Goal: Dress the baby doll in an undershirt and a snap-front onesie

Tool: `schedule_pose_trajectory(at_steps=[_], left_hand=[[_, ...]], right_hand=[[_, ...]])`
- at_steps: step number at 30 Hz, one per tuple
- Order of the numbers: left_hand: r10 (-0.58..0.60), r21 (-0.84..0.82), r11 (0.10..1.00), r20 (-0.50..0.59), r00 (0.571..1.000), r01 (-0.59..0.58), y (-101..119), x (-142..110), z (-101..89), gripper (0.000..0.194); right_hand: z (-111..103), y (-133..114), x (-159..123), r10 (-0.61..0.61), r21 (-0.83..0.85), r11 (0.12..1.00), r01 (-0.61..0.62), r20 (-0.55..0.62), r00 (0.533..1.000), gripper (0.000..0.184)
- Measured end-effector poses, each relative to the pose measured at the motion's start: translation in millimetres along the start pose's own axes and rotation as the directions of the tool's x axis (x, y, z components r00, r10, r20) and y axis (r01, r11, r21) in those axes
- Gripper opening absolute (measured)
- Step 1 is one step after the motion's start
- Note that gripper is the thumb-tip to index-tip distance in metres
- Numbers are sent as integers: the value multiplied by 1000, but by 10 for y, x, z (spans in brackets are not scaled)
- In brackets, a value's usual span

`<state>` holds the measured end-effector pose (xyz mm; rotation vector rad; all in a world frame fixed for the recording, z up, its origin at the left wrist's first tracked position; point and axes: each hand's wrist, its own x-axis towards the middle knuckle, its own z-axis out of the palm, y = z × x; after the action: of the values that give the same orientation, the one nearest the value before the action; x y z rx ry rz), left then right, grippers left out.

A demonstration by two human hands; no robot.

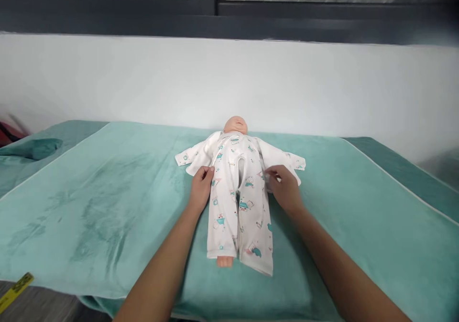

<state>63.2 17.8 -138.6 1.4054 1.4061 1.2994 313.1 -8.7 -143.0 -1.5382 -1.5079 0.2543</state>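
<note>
A baby doll lies on its back with its head toward the wall. It wears a white top with the sleeves spread out to both sides. White printed baby pants cover its legs and reach high up its chest. One foot pokes out of the left pant leg; the other foot is hidden. My left hand pinches the left edge of the pants near the hip. On the opposite side, my right hand has thumb and fingers closed on the pants' right edge.
A green plush cover spreads over the bed beneath the doll. Behind it stand a white wall and a dark window frame. Yellow tape marks the floor at lower left. Something red shows at the far left edge.
</note>
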Motion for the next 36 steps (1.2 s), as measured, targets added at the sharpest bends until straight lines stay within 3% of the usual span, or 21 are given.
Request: schedule_pose_trajectory(at_steps=[3,6,8,10,12,13,18,23,27,31,36], left_hand=[[-17,-26,1000,15,1000,18,-29,48,-6,30],[-56,-85,995,45,997,60,-53,59,-27,28],[-84,-126,988,64,994,92,-55,57,-39,28],[-91,-127,987,62,994,99,-44,48,-45,28],[-54,-86,995,36,998,57,-27,27,-43,29],[-20,-57,998,27,999,21,-19,13,-42,29],[83,154,983,139,987,-104,10,-64,-41,35],[138,276,941,216,967,-196,54,-90,-61,33],[221,265,925,207,953,-272,99,-127,-100,30],[229,206,941,190,955,-267,144,-179,-140,30],[203,118,967,169,965,-224,161,-195,-177,31]], right_hand=[[176,-215,490,0,99,995,-1,15,1000,26],[402,-478,1109,-134,62,990,126,161,978,27],[541,-644,1472,-172,-52,979,199,331,928,21],[653,-774,1716,-150,-115,964,241,514,844,25],[739,-842,1823,-148,-110,954,280,638,756,33],[775,-848,1835,-163,-91,952,293,660,734,36],[892,-707,1803,-161,-14,977,212,600,783,38],[911,-680,1871,-57,-66,990,125,622,781,37],[879,-772,1856,-10,-107,990,96,610,792,38],[874,-834,1810,-7,-110,990,87,581,814,35],[949,-830,1767,-18,-180,977,115,468,883,24]])
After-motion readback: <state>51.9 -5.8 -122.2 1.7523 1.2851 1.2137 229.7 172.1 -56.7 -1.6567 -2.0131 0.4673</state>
